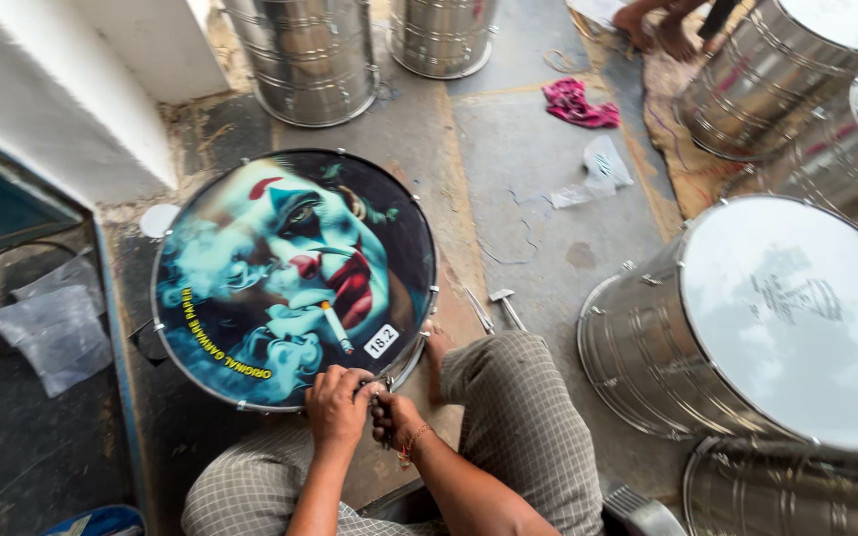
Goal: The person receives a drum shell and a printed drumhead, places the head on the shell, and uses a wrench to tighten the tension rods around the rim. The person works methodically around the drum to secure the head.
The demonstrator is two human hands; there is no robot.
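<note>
A round drum (295, 273) with a printed painted-clown face on its skin lies on the floor in front of me. Both my hands meet at its near rim. My left hand (336, 405) is curled over the metal hoop. Close beside it, my right hand (391, 417) grips a small metal tool against the rim; the tool is mostly hidden by the fingers. My knees in checked trousers (518, 427) frame the drum, and a bare foot (437, 349) rests beside it.
Shiny steel drum shells stand around: a large one with a white skin (747, 328) at right, others at the back (310, 60) and far right. A metal key tool (504, 301), a pink rag (578, 104) and plastic bags (57, 333) lie on the floor. Another person's feet (652, 25) show at top.
</note>
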